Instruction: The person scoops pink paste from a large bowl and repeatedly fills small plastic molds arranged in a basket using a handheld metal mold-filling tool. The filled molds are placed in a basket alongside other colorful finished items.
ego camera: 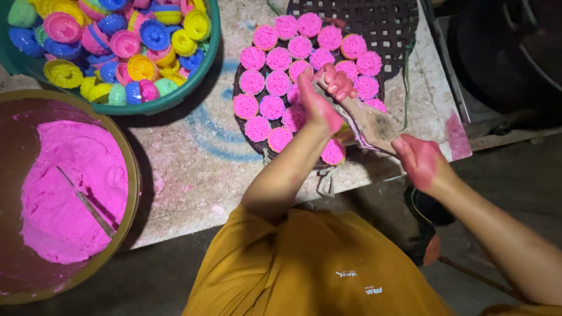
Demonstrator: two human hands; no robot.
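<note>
Your left hand (325,93) and right hand (419,159) grip the wooden mould (370,122); pink cakes (275,82) half-fill the woven tray (386,23), dough (73,190) remains.

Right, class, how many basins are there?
2: a green basin of coloured moulds top left, a tan basin of pink dough lower left.

Dim, warm overhead light; right edge falls into deep shadow, hands slightly motion-blurred.

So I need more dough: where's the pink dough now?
In the head view's lower left, the pink dough fills the brown basin, below the green tub of coloured moulds.
</note>
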